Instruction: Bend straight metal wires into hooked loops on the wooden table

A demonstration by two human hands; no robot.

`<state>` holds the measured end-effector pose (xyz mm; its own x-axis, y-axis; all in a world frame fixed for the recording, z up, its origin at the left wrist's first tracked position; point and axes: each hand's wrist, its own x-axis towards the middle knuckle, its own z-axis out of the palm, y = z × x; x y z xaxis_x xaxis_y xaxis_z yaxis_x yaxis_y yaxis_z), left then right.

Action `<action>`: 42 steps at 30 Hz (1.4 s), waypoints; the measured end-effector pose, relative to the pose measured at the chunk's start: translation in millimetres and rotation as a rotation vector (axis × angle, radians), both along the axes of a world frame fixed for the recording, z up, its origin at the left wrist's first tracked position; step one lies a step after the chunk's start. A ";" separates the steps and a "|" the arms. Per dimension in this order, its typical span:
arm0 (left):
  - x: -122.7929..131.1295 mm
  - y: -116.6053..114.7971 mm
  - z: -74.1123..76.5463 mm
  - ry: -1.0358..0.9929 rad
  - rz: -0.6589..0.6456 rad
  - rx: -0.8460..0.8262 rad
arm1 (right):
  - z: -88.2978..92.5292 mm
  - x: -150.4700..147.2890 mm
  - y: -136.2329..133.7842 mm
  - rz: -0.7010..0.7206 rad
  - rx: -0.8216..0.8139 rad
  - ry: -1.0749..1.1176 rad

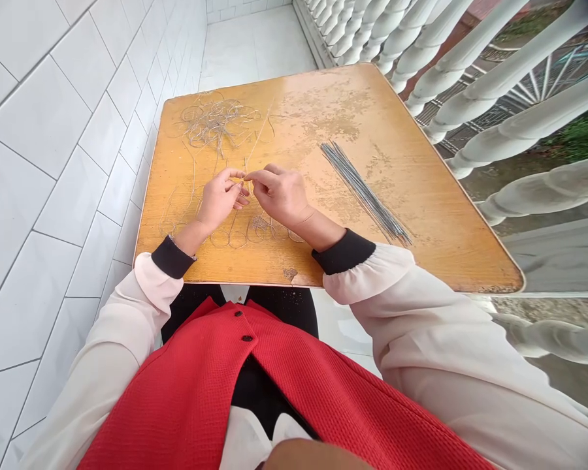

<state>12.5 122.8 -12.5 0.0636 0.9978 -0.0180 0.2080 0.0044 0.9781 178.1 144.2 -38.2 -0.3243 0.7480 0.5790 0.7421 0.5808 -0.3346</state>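
Observation:
My left hand [224,198] and my right hand [280,193] meet over the left half of the wooden table [411,196]. Both are closed in a pinch, fingertips almost touching, on a thin metal wire [260,136] that rises past them toward the far side. Its exact shape between the fingers is hidden. Bent wire pieces with round loops [237,239] lie below and beside my hands. Beyond them is a tangled heap of curled wire [215,123]. To the right of my right hand, a bundle of straight grey wires [365,190] lies slantwise.
A white tiled wall [78,143] runs close along the table's left side. White balusters [514,130] line the right side. The tabletop's finish is worn in patches, and its near edge sits just before my lap.

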 end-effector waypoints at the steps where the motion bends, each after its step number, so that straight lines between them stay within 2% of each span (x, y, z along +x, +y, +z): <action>1: 0.4 -0.2 -0.2 0.007 0.000 0.005 | -0.2 -0.2 0.4 0.001 -0.008 0.004; 13: 3.4 -4.2 4.3 -0.084 0.023 -0.020 | 5.3 -1.5 -2.5 0.037 -0.159 0.251; 20: 0.9 -1.8 6.9 -0.144 0.080 -0.048 | 11.0 -1.9 -1.7 0.115 -0.483 0.720; 23: 0.1 -0.7 6.4 -0.157 0.093 -0.046 | 16.1 -3.0 -4.4 0.152 -0.584 0.821; 29: 1.1 -1.0 5.5 -0.146 0.064 -0.056 | 15.7 -7.2 -5.5 0.087 -0.544 0.751; 37: -4.4 -2.3 13.2 -0.079 0.010 -0.030 | 11.0 -7.8 -3.8 0.035 -0.449 0.635; 42: -5.7 3.7 7.9 0.125 0.039 0.090 | 9.6 -7.8 -5.1 0.035 -0.433 0.593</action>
<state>6.8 126.5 -4.5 0.0277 0.9974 0.0664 0.3294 -0.0719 0.9414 170.4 139.1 -28.5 -0.0763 0.9445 0.3196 0.3487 0.3255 -0.8789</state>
